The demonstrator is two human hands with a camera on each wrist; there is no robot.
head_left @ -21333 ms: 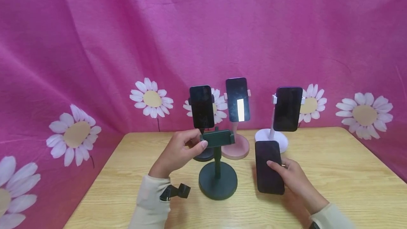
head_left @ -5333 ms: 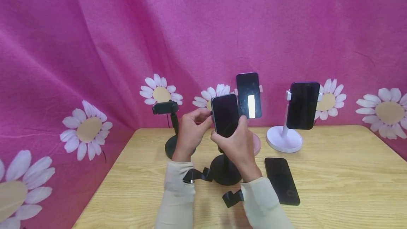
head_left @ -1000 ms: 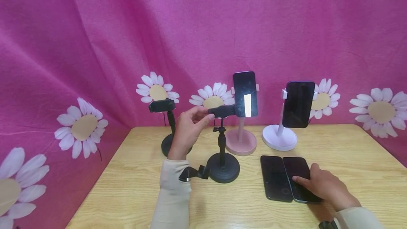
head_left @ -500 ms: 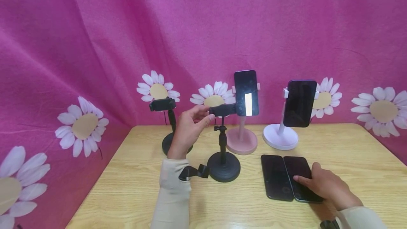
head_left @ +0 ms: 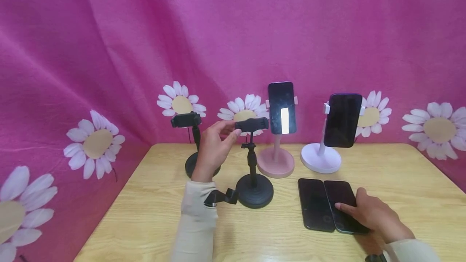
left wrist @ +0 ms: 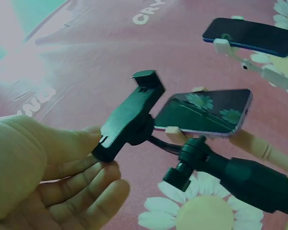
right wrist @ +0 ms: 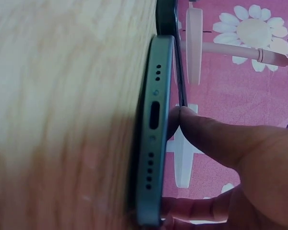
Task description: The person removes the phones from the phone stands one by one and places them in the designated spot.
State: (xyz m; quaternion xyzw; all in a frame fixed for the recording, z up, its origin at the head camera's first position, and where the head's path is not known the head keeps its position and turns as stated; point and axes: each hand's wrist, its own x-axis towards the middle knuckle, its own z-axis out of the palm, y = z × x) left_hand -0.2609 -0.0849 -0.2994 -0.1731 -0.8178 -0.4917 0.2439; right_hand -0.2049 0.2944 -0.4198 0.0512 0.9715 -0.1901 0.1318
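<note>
My left hand (head_left: 214, 146) pinches the left end of the clamp (head_left: 251, 125) on top of a black phone stand (head_left: 254, 191). In the left wrist view, the thumb and fingers grip one end of that clamp (left wrist: 129, 117), which holds no phone. My right hand (head_left: 378, 215) grips a dark phone (head_left: 342, 191) lying on the table, with the thumb over its screen. The right wrist view shows this phone's bottom edge (right wrist: 154, 139), with the charging port, close to the wood. Another dark phone (head_left: 316, 205) lies flat alongside it on the left.
A pink stand (head_left: 276, 163) and a white stand (head_left: 320, 159) behind each hold an upright phone. A dark green stand (head_left: 186, 120) without a phone stands at the back left, its base partly behind the left hand. A pink daisy-print cloth (head_left: 233, 31) hangs beyond the wooden table (head_left: 145, 221).
Since 21 seconds ago, the green stand has gone to the back left and the black one forward. The black stand's phone has come out onto the table. Just now its clamp shifted slightly left.
</note>
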